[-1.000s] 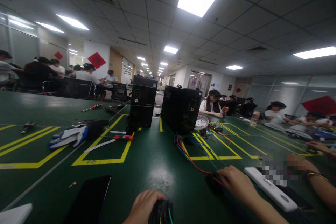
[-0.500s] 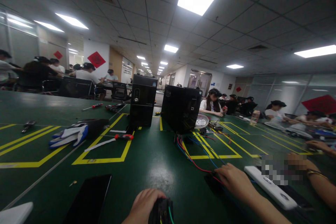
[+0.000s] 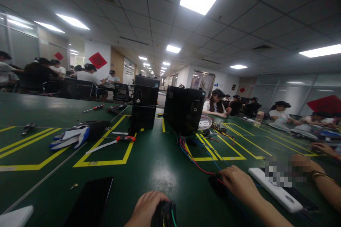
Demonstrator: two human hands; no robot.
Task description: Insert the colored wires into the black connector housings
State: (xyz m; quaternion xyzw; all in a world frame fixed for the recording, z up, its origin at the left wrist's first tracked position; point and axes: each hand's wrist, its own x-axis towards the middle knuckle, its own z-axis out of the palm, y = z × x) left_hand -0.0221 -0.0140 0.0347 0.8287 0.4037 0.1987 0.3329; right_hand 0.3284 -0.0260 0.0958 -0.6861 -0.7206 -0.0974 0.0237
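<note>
At the bottom middle, my left hand is closed round a black block-shaped part with yellow and green wires; its lower end is cut off by the frame. To the right, my right hand has its fingers together on a red wire, beside a dark flat piece that the hand partly covers. The red wire and several blue wires trail from the foot of a black computer tower. Exactly what the right fingertips pinch is partly hidden.
A second black tower stands left of the first. Nearby lie a red-handled screwdriver, work gloves and a black phone-like slab. A white power strip lies right, near a co-worker's arm. A white basket sits behind.
Almost nothing differs. My right hand has shifted very slightly to the right; my left hand keeps its hold on the black part.
</note>
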